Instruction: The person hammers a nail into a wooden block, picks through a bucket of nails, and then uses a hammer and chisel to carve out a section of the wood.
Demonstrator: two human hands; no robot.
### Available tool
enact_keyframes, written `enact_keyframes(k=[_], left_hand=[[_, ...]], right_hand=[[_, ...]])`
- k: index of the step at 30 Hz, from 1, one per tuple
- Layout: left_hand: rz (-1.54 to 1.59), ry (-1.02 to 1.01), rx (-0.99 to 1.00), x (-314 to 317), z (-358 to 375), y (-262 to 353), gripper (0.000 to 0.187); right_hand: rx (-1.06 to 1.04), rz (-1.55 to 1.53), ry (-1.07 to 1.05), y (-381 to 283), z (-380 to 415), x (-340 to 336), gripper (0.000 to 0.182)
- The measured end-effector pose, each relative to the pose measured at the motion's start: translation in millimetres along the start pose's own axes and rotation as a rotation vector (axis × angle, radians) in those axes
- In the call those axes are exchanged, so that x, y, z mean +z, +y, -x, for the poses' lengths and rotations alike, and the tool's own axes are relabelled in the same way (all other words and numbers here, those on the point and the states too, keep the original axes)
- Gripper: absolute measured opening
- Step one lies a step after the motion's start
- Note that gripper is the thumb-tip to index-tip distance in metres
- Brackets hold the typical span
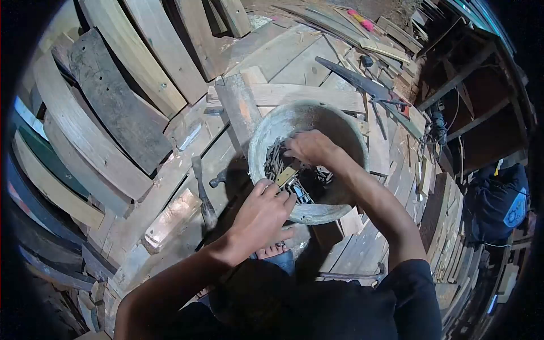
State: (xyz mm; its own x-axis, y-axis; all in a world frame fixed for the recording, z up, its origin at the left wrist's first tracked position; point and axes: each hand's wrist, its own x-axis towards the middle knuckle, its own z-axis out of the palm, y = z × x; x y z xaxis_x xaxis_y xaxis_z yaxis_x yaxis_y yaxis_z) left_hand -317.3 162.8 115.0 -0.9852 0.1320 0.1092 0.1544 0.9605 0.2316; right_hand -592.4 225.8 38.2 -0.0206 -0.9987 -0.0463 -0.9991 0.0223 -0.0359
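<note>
A round, worn pale bucket point(354, 141) stands in front of me with many dark nails point(276, 161) and other small metal pieces inside. My left hand point(266, 207) is closed over its near left rim, fingers curled inward. Just beyond those fingertips lies a brass-coloured plate with holes, like a hinge point(285, 176). Deep in the bucket, my right hand point(311, 148) reaches into the nails with bent fingers; the fingertips are hidden, so what they pinch cannot be made out. Blue-and-white pieces point(302, 194) sit near the bucket's front wall.
A hammer point(217, 179) and a wooden-handled tool point(204, 195) lie left of the bucket. Curved wooden boards point(85, 119) stack at the left. A handsaw point(357, 79) rests on planks beyond the bucket. At right are a dark wooden frame point(476, 113) and a dark bag point(498, 204).
</note>
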Motion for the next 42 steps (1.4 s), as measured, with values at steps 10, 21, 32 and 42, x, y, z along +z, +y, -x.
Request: enact_keyframes(k=[10, 21, 32, 42], left_hand=[[0.014, -0.007, -0.007, 3, 2, -2, 0.067], [-0.055, -0.169, 0.186, -42, 22, -38, 0.084], [0.424, 0.028, -0.204, -164, 155, -88, 0.046], [0.826, 0.663, -0.626, -134, 165, -104, 0.026]], right_hand=[[0.214, -0.194, 0.090, 17, 25, -34, 0.029], [0.237, -0.667, 0.357, 17, 22, -60, 0.038], [0.209, -1.101, 0.366, -137, -18, -149, 0.042], [0.179, -1.746, 0.146, -275, -121, -131, 0.037]])
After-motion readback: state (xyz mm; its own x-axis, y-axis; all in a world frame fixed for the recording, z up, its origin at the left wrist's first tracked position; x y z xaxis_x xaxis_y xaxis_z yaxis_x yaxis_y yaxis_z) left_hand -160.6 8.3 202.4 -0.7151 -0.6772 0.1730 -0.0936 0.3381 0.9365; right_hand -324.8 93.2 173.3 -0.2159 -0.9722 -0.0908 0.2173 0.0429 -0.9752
